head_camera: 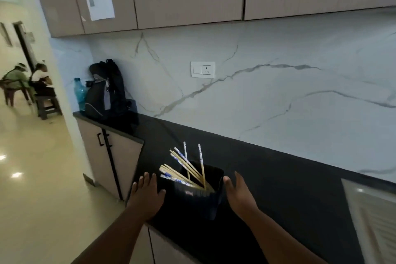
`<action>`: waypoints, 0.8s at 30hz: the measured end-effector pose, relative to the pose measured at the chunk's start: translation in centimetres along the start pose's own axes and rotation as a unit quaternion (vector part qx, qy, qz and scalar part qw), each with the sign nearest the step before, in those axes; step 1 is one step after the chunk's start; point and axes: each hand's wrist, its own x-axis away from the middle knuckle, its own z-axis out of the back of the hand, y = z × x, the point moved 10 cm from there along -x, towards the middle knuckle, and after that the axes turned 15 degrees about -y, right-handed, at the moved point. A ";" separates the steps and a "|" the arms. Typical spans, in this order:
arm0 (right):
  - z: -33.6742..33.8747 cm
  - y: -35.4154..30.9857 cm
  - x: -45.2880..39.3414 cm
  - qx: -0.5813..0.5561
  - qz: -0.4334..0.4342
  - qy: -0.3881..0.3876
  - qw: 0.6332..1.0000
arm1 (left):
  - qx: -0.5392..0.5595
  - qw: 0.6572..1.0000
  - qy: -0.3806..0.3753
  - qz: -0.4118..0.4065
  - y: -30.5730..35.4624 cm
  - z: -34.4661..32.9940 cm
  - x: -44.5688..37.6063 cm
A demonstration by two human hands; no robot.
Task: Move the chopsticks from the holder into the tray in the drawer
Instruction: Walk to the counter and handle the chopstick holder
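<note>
Currently the black countertop [267, 169] carries the dark holder [201, 191] at its near edge, chopsticks [186, 167] fanned out of it leftward, with no drawer or tray in view. Both hands flank it, left hand [146, 196] and right hand [240, 195], fingers released, grasping nothing: the approach step. Next, grasp the sticks; the backpack [107, 90] and bottle [79, 94] stand far left, not obstructing.

Chopsticks [186, 167] in holder [199, 197] on counter [278, 178]
</note>
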 end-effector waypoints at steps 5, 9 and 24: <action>-0.4 1.0 -3.7 -0.146 -0.032 -0.012 0.989 | 0.020 1.000 -0.019 0.012 -1.1 -1.0 -2.8; -2.5 1.7 -5.6 -0.254 -0.046 -0.027 0.966 | 0.056 0.997 -0.029 -0.037 0.1 -1.0 -5.6; -3.9 3.7 -9.2 -0.444 -0.090 -0.002 0.892 | 0.783 0.593 -0.177 -0.068 8.5 -4.3 -9.1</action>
